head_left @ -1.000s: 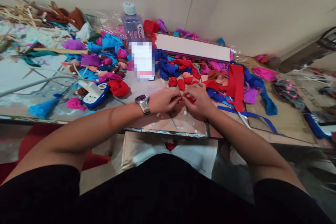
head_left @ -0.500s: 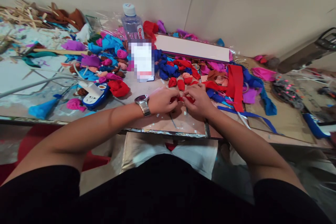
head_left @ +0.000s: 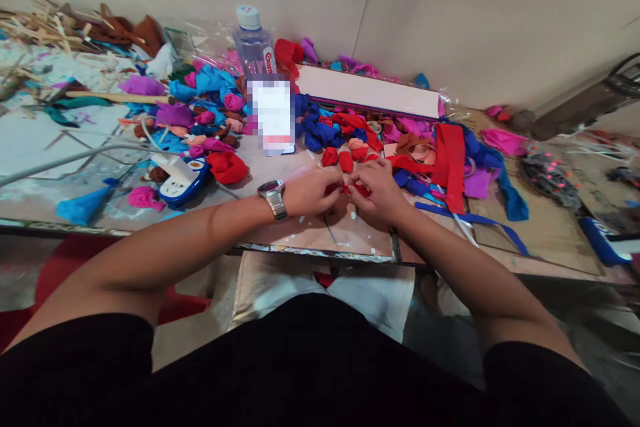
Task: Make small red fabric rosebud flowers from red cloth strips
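My left hand point(head_left: 316, 191) and my right hand point(head_left: 379, 191) meet above the near edge of the worktable, fingers curled and tips almost touching. Between them is a small piece of red crepe paper point(head_left: 363, 189), mostly covered by the fingers. Both hands pinch it. Just beyond lie small red crepe-paper buds point(head_left: 345, 161) and a peach one point(head_left: 358, 147). To the right of my right hand, a wide red crepe strip point(head_left: 449, 167) hangs over other coloured scraps. A narrow blue strip point(head_left: 477, 219) lies nearer my right forearm.
A blue-and-white power strip point(head_left: 185, 180) with a plugged-in cable stands at left. Behind it are many coloured paper flowers point(head_left: 175, 113), a blurred phone point(head_left: 271, 113) and a plastic bottle point(head_left: 253, 43). A long white box point(head_left: 367, 90) lies by the wall, a dark tumbler point(head_left: 575, 107) at right.
Hands and red paper hold nearly the same position, fingertips still together. The whole view has shifted very slightly.
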`<state>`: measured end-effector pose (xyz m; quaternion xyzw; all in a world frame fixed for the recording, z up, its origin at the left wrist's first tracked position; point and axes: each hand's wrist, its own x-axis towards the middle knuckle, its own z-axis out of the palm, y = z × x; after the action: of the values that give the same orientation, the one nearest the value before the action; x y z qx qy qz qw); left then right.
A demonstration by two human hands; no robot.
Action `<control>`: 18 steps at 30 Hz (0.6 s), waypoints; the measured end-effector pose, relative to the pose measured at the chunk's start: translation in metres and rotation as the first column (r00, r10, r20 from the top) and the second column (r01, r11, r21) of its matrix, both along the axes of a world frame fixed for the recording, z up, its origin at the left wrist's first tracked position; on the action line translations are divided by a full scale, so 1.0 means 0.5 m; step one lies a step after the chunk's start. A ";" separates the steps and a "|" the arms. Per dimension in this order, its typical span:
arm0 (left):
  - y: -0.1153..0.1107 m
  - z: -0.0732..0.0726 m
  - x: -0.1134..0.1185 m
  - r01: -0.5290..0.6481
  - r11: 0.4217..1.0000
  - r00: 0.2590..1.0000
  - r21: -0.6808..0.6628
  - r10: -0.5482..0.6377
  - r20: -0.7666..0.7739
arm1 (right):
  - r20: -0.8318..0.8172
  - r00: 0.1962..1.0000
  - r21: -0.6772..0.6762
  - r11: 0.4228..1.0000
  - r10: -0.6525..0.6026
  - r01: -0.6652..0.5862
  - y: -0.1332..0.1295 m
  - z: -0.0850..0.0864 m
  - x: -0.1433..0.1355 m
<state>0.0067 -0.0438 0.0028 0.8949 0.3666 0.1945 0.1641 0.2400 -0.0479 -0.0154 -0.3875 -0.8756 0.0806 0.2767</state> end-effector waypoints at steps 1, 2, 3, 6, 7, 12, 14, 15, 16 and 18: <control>0.001 -0.001 0.000 0.000 1.000 1.000 -0.006 0.000 0.008 | -0.004 1.000 0.004 1.000 0.000 0.000 0.000 0.000 0.000; 0.002 -0.002 -0.001 -0.002 1.000 1.000 -0.015 0.002 0.016 | -0.009 1.000 0.006 1.000 0.000 0.000 0.001 0.000 0.000; 0.003 -0.002 -0.001 -0.004 1.000 1.000 -0.027 0.005 0.022 | -0.015 1.000 0.007 1.000 -0.002 0.002 0.001 0.000 0.000; 0.006 0.001 -0.003 -0.007 0.997 0.999 -0.080 0.010 0.031 | -0.034 0.999 0.006 1.000 -0.018 0.018 0.003 -0.002 0.003; 0.007 0.003 -0.003 -0.007 0.995 0.999 -0.098 0.010 0.036 | -0.038 0.999 0.003 1.000 -0.023 0.023 0.003 -0.003 0.003; 0.009 0.003 -0.003 0.031 0.982 0.995 -0.189 -0.012 0.098 | -0.044 0.999 -0.007 1.000 -0.009 0.009 0.000 0.000 0.004; 0.010 0.000 -0.003 0.050 0.973 0.992 -0.223 -0.023 0.126 | -0.047 0.999 0.003 1.000 -0.011 0.011 -0.001 0.002 0.004; 0.011 -0.001 -0.003 0.057 0.970 0.990 -0.235 -0.025 0.135 | -0.046 0.999 0.007 1.000 -0.016 0.017 -0.001 0.002 0.004; 0.012 -0.003 -0.003 0.059 0.968 0.989 -0.244 -0.024 0.143 | -0.045 0.999 0.009 1.000 -0.023 0.023 0.000 0.002 0.004; 0.014 -0.006 -0.004 0.059 0.964 0.987 -0.259 -0.018 0.157 | -0.044 0.999 0.011 1.000 -0.029 0.029 0.000 0.002 0.006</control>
<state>0.0048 -0.0368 -0.0002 0.8546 0.3580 0.2090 0.3128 0.2429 -0.0477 -0.0146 -0.3967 -0.8641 0.0800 0.2991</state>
